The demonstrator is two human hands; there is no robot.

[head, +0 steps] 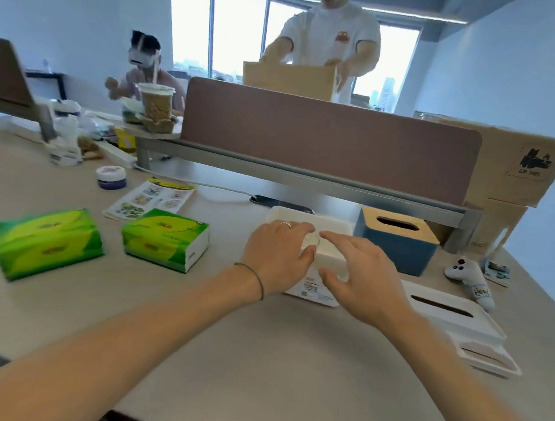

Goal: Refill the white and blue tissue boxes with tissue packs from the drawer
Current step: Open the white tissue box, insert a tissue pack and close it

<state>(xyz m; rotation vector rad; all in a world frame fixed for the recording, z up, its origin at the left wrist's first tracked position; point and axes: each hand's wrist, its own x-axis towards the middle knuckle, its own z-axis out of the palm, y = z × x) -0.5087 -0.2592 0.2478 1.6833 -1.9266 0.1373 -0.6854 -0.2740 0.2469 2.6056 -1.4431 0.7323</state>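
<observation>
The white tissue box [312,217] stands open at the table's middle, its lid off. My left hand [276,256] rests on its left side, thumb and fingers closed on a pale part inside it; what that part is I cannot tell. Over the box's near right corner hovers my right hand [362,278], fingers spread and holding nothing. The blue tissue box [399,249] with its slotted wooden top stands just right of the white one. Two green tissue packs lie at the left, one nearer the hands [164,239] and one further left [48,242].
A white slotted lid [450,315] lies on another white tray at the right front. A white controller [470,278], a sticker sheet [151,198] and a small jar [111,177] lie around. A brown divider [328,138] backs the desk; two people work behind it.
</observation>
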